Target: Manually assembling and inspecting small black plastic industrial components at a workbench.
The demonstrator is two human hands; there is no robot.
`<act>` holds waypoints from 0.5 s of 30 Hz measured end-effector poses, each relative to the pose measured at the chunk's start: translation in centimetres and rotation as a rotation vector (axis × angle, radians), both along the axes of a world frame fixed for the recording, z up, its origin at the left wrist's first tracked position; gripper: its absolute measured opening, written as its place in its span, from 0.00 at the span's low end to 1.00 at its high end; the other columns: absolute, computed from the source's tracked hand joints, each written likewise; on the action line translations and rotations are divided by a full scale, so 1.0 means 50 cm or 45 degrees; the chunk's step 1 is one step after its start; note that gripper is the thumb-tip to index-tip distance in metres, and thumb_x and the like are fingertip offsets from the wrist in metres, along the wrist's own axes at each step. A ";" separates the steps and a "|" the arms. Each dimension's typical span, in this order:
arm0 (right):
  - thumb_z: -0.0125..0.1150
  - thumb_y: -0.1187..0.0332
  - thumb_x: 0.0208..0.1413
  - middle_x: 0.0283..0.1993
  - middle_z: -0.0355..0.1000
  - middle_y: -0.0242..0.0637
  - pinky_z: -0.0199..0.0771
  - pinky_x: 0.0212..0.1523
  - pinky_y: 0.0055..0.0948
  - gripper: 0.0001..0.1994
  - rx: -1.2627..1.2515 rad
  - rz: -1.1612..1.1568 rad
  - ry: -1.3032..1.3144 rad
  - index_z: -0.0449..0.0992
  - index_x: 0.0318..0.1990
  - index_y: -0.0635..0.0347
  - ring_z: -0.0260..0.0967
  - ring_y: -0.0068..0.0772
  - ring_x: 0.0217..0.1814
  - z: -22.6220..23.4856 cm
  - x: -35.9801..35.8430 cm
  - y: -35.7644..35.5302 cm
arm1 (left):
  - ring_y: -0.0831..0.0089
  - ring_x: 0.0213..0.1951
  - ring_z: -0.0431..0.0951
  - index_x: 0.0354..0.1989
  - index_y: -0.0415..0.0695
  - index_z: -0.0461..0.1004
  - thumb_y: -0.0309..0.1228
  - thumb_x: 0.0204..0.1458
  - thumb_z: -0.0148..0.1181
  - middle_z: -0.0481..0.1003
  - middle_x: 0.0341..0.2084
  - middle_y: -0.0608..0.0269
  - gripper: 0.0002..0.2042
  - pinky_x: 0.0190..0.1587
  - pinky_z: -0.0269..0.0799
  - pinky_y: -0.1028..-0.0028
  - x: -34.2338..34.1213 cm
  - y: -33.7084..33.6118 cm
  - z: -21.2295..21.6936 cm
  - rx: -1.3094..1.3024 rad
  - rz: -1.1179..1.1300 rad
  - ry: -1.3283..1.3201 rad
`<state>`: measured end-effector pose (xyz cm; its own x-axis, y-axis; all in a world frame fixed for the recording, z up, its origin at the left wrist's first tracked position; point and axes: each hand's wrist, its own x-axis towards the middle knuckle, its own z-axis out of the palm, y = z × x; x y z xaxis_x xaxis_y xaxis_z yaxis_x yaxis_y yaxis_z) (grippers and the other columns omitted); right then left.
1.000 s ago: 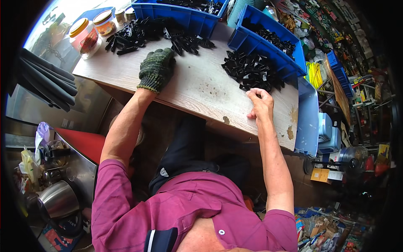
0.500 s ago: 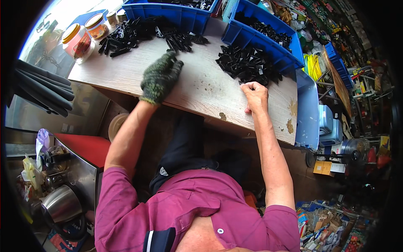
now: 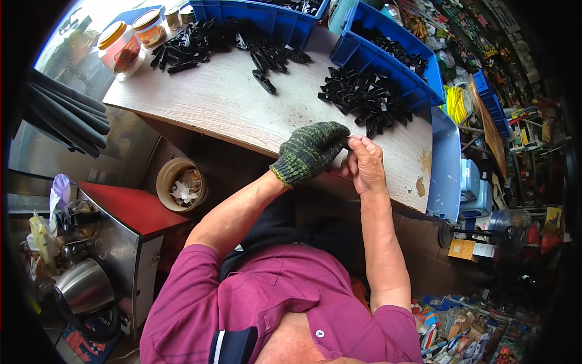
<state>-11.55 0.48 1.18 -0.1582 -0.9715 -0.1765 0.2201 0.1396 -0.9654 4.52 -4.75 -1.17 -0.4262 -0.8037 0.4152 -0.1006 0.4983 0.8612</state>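
Note:
My left hand (image 3: 312, 151), in a green knit glove, meets my bare right hand (image 3: 365, 162) at the near edge of the wooden worktop (image 3: 242, 109). Both pinch a small black plastic part (image 3: 347, 143) between their fingertips; most of it is hidden by the fingers. A heap of similar black plastic parts (image 3: 364, 100) lies just beyond the hands on the right. A second, longer heap of black parts (image 3: 224, 45) stretches along the far left of the worktop.
Blue bins (image 3: 388, 57) holding more black parts line the far edge, with another blue bin (image 3: 267, 15) to their left. Jars with orange lids (image 3: 121, 45) stand at the far left corner. Below left are a small bucket (image 3: 179, 185), a red-topped cabinet (image 3: 130, 209) and a metal kettle (image 3: 82, 285).
My gloved left hand has come back from the far left heap to the near edge and joined my right hand, which lifted off the worktop. Both now hold a small black part.

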 end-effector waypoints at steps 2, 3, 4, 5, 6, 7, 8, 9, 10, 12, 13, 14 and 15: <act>0.63 0.63 0.62 0.12 0.61 0.23 0.59 0.13 0.20 0.11 -0.048 -0.052 0.069 0.77 0.37 0.63 0.50 0.15 0.10 -0.008 0.010 -0.002 | 0.74 0.26 0.80 0.52 0.41 0.77 0.26 0.59 0.61 0.81 0.36 0.56 0.13 0.30 0.77 0.72 0.001 0.000 -0.003 -0.060 0.051 0.021; 0.63 0.63 0.62 0.12 0.61 0.23 0.59 0.13 0.20 0.11 -0.050 -0.044 0.066 0.77 0.37 0.63 0.50 0.15 0.10 -0.014 0.010 -0.003 | 0.75 0.26 0.80 0.53 0.41 0.76 0.26 0.59 0.60 0.81 0.36 0.56 0.14 0.30 0.77 0.73 0.000 0.002 -0.002 0.046 0.037 0.068; 0.64 0.62 0.61 0.13 0.61 0.22 0.54 0.12 0.18 0.12 -0.060 -0.093 0.140 0.78 0.37 0.63 0.50 0.13 0.10 -0.019 0.013 -0.009 | 0.75 0.27 0.80 0.54 0.42 0.75 0.25 0.59 0.59 0.81 0.36 0.56 0.14 0.30 0.76 0.73 0.002 0.001 0.000 0.152 0.031 0.114; 0.66 0.61 0.61 0.14 0.61 0.20 0.50 0.12 0.17 0.13 -0.073 -0.142 0.213 0.78 0.37 0.64 0.49 0.12 0.10 -0.022 0.016 -0.014 | 0.55 0.35 0.82 0.52 0.47 0.75 0.33 0.58 0.59 0.81 0.35 0.54 0.14 0.40 0.77 0.60 -0.002 -0.004 -0.006 0.174 0.090 0.069; 0.66 0.61 0.61 0.14 0.61 0.20 0.50 0.12 0.17 0.13 -0.079 -0.124 0.206 0.78 0.37 0.64 0.49 0.12 0.10 -0.025 0.019 -0.017 | 0.55 0.35 0.82 0.52 0.47 0.75 0.33 0.58 0.59 0.81 0.35 0.54 0.14 0.40 0.77 0.60 -0.003 -0.009 -0.005 0.169 0.108 0.065; 0.66 0.61 0.61 0.15 0.62 0.19 0.46 0.12 0.18 0.13 -0.091 -0.171 0.215 0.79 0.39 0.64 0.49 0.11 0.11 -0.023 0.028 -0.014 | 0.63 0.35 0.82 0.53 0.45 0.74 0.30 0.58 0.58 0.81 0.36 0.55 0.14 0.40 0.77 0.64 -0.001 -0.010 0.000 0.239 0.096 0.078; 0.66 0.61 0.61 0.16 0.62 0.18 0.43 0.13 0.18 0.14 -0.105 -0.216 0.223 0.79 0.41 0.65 0.48 0.10 0.11 -0.020 0.035 -0.013 | 0.70 0.35 0.82 0.53 0.42 0.74 0.26 0.59 0.57 0.81 0.37 0.55 0.14 0.40 0.78 0.69 0.001 -0.014 0.005 0.306 0.085 0.093; 0.66 0.60 0.61 0.17 0.63 0.19 0.45 0.13 0.18 0.16 -0.084 -0.170 0.264 0.79 0.45 0.66 0.49 0.09 0.12 -0.020 0.034 -0.015 | 0.69 0.38 0.82 0.52 0.40 0.74 0.27 0.59 0.57 0.80 0.38 0.55 0.14 0.43 0.77 0.68 0.003 -0.019 0.001 0.222 0.126 0.092; 0.66 0.60 0.61 0.17 0.63 0.19 0.45 0.13 0.18 0.16 -0.094 -0.144 0.253 0.79 0.45 0.66 0.49 0.09 0.12 -0.016 0.041 -0.016 | 0.68 0.39 0.82 0.51 0.39 0.75 0.28 0.58 0.58 0.80 0.39 0.53 0.13 0.43 0.77 0.68 0.001 -0.026 -0.015 0.252 0.116 0.190; 0.64 0.59 0.62 0.17 0.64 0.21 0.48 0.14 0.17 0.17 -0.086 -0.168 0.415 0.78 0.46 0.67 0.50 0.12 0.12 -0.003 0.056 -0.013 | 0.68 0.38 0.82 0.49 0.38 0.76 0.28 0.59 0.58 0.80 0.39 0.54 0.12 0.43 0.77 0.68 0.003 -0.030 -0.024 0.267 0.122 0.223; 0.62 0.58 0.63 0.17 0.63 0.22 0.48 0.15 0.17 0.18 -0.065 -0.175 0.425 0.77 0.47 0.68 0.51 0.12 0.12 -0.012 0.050 -0.013 | 0.67 0.36 0.81 0.47 0.38 0.77 0.30 0.58 0.58 0.79 0.37 0.53 0.11 0.42 0.77 0.67 -0.001 -0.033 -0.030 0.184 0.128 0.235; 0.61 0.58 0.64 0.20 0.63 0.19 0.46 0.17 0.18 0.16 -0.081 -0.167 0.392 0.78 0.44 0.65 0.50 0.09 0.16 -0.002 0.056 -0.006 | 0.65 0.33 0.81 0.47 0.39 0.77 0.33 0.58 0.58 0.79 0.34 0.53 0.13 0.40 0.76 0.66 0.001 -0.037 -0.022 -0.009 0.196 0.143; 0.60 0.59 0.65 0.20 0.62 0.18 0.46 0.18 0.18 0.15 -0.116 -0.161 0.406 0.78 0.43 0.65 0.50 0.09 0.17 -0.011 0.056 -0.006 | 0.65 0.33 0.80 0.47 0.39 0.77 0.34 0.58 0.57 0.79 0.33 0.52 0.14 0.40 0.76 0.65 0.006 -0.037 -0.015 0.138 0.124 0.142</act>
